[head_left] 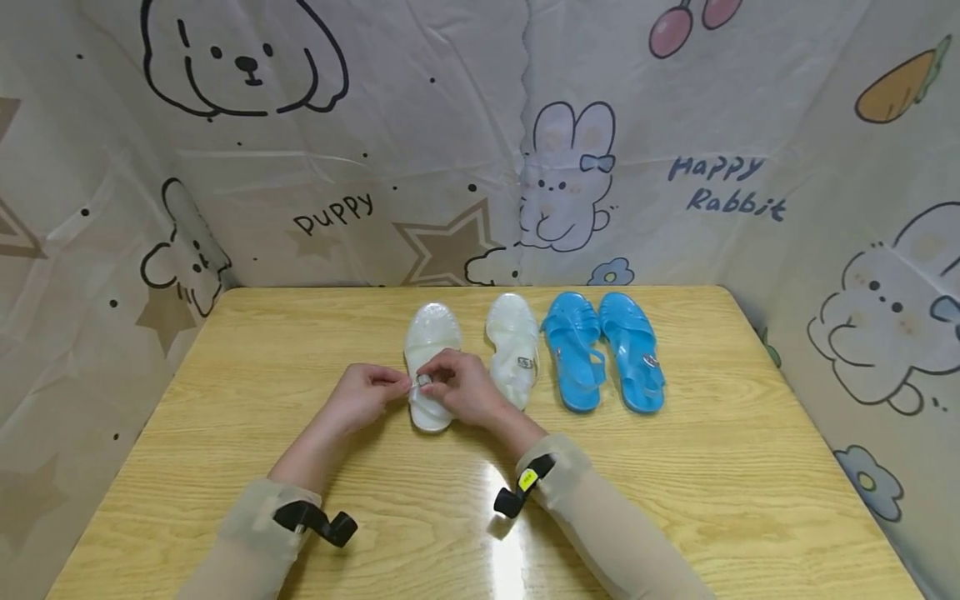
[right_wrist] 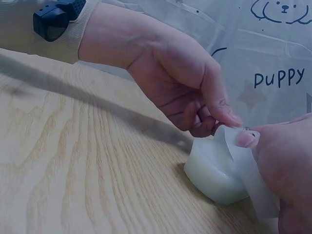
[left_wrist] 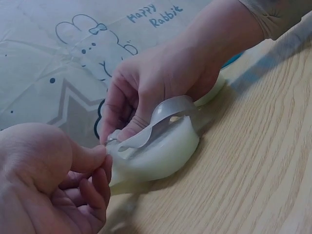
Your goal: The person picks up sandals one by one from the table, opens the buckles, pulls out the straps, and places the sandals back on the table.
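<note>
A translucent white jelly sandal point(head_left: 432, 327) lies on the wooden table, toe pointing away from me. At its left side my left hand point(head_left: 366, 395) pinches the thin tip of the ankle strap between thumb and forefinger. From the right, my right hand point(head_left: 471, 390) reaches over the sandal and pinches the small metal buckle point(head_left: 423, 380) on that strap. Both hands' fingertips almost meet there. In the left wrist view the clear strap point(left_wrist: 168, 108) arches above the heel point(left_wrist: 170, 153). The fingers partly hide the buckle in both wrist views.
To the right lies the matching white sandal point(head_left: 512, 321), its buckle showing. Beyond it, two blue jelly sandals, one point(head_left: 572, 321) beside the other point(head_left: 628, 323), lie with toes away. A cartoon-printed cloth point(head_left: 442, 167) hangs behind the wooden table point(head_left: 300, 333).
</note>
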{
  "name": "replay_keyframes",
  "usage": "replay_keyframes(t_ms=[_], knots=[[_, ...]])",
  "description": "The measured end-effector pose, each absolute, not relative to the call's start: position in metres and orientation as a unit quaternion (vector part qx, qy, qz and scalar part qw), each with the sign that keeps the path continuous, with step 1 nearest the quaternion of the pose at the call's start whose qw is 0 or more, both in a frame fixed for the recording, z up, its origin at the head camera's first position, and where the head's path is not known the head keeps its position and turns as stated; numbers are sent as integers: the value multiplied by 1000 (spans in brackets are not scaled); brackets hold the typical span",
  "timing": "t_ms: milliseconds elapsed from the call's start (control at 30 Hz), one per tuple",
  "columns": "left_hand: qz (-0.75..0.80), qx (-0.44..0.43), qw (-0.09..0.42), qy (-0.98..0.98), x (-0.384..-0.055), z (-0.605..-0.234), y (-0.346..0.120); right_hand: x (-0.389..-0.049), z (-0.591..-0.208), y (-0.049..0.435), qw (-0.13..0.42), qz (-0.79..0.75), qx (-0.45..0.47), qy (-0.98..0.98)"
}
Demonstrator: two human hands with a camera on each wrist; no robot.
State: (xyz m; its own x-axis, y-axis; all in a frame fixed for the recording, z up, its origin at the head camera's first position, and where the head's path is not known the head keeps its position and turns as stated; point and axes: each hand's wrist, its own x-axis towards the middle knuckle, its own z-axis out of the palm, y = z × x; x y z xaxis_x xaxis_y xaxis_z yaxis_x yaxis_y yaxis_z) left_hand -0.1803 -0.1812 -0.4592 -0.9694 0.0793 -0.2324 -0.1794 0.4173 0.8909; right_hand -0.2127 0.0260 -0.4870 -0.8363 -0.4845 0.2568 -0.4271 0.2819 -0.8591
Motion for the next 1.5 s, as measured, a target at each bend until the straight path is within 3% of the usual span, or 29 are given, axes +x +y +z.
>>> replay_keyframes(t_ms=[333,800,1500], knots=[[531,-32,101,840,-184,-459,-171,-213,-487,26,18,-527,-290,799],[470,100,37,876,-175,-460,-183,-214,-479,28,58,-506,-283,813],[447,89,-44,889,-175,-466,-168,-213,-487,27,25,-494,-334,802]])
